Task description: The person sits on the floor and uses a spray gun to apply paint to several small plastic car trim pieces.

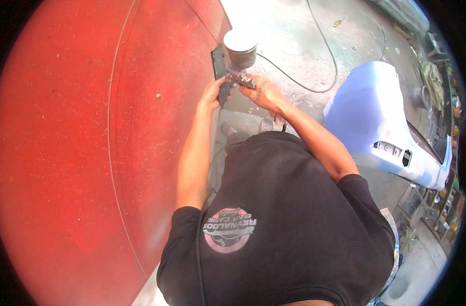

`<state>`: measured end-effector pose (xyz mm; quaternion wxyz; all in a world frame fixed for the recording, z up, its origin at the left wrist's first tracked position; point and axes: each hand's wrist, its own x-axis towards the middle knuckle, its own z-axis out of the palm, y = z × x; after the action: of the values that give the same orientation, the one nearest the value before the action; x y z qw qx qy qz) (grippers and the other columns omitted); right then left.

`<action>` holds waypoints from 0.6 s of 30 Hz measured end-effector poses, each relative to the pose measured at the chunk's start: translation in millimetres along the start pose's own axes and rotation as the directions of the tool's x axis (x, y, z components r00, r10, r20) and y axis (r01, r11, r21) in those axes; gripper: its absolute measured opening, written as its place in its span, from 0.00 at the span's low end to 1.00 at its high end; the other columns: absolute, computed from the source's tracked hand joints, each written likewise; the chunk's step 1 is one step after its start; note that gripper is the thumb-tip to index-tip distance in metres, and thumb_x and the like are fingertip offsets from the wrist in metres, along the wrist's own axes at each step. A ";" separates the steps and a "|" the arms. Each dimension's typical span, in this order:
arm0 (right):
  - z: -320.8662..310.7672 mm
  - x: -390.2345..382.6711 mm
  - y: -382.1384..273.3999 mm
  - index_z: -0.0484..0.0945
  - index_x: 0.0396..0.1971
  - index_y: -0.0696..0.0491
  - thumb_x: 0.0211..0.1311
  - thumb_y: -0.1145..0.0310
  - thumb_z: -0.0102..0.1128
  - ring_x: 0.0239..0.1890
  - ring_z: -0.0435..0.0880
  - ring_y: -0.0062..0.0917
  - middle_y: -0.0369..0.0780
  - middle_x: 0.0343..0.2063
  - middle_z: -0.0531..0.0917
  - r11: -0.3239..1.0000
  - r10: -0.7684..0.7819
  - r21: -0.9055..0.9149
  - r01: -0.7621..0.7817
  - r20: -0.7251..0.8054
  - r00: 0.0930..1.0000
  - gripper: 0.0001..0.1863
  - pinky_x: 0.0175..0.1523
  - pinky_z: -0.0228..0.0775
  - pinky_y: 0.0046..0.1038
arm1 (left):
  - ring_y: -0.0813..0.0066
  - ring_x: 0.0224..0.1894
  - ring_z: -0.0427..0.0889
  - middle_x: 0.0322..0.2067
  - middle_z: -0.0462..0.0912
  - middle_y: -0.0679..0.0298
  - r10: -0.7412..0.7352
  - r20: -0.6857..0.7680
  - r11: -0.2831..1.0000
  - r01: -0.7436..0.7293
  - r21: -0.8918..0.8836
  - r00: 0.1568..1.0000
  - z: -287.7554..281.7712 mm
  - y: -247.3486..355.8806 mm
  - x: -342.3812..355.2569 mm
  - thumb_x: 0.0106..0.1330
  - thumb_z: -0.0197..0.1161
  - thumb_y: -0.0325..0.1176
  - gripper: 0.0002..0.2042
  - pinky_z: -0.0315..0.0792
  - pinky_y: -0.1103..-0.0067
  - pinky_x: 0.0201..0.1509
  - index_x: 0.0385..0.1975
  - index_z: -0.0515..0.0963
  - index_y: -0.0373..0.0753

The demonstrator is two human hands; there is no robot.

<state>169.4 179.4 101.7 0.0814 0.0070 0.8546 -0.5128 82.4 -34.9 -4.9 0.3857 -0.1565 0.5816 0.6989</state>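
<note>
My right hand (263,94) is wrapped round a metal spray gun (246,80) with a white-topped cup (240,48) on it, just right of the red car panel (65,132). My left hand (212,93) is closed on a dark strip (217,64) along the panel's right edge, close beside the gun's front. Where the fingertips meet the strip is partly hidden. A dark hose runs below my right hand, partly out of sight behind it.
A pale blue car body part (358,117) stands at the right. A looping cable (335,66) lies on the pale floor (289,30). Cluttered containers and tools line the far right, with a grey cloth (431,84) among them.
</note>
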 end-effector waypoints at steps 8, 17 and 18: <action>11.5 2.6 21.0 0.81 0.55 0.53 0.66 0.64 0.63 0.33 0.84 0.42 0.51 0.30 0.85 0.998 -0.039 -0.061 0.029 -0.160 0.986 0.19 0.43 0.74 0.41 | 0.49 0.50 0.80 0.47 0.78 0.47 0.641 -0.152 0.203 0.024 0.979 0.753 27.7 -0.3 -17.8 0.70 0.63 0.34 0.28 0.74 0.57 0.55 0.71 0.72 0.61; 4.4 -6.0 -13.8 0.79 0.62 0.54 0.67 0.61 0.66 0.50 0.86 0.42 0.52 0.47 0.87 0.988 0.102 0.116 -0.099 -0.019 0.995 0.26 0.56 0.75 0.39 | 0.50 0.51 0.75 0.60 0.72 0.47 0.765 -0.039 -0.108 0.188 0.976 0.643 6.3 -14.0 -67.6 0.65 0.59 0.21 0.38 0.72 0.58 0.55 0.72 0.69 0.70; 4.6 -5.3 -15.7 0.79 0.62 0.54 0.67 0.60 0.66 0.46 0.86 0.38 0.50 0.43 0.87 0.986 0.097 0.135 -0.094 -0.017 0.995 0.25 0.52 0.76 0.37 | 0.50 0.51 0.75 0.61 0.71 0.47 0.788 -0.034 -0.105 0.188 0.976 0.615 1.3 -19.7 -72.9 0.64 0.59 0.21 0.38 0.72 0.58 0.55 0.72 0.69 0.70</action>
<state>173.8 168.3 114.1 0.0950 0.0593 0.8179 -0.5643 144.5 -59.3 30.4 -0.0598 0.0867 0.9936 0.0403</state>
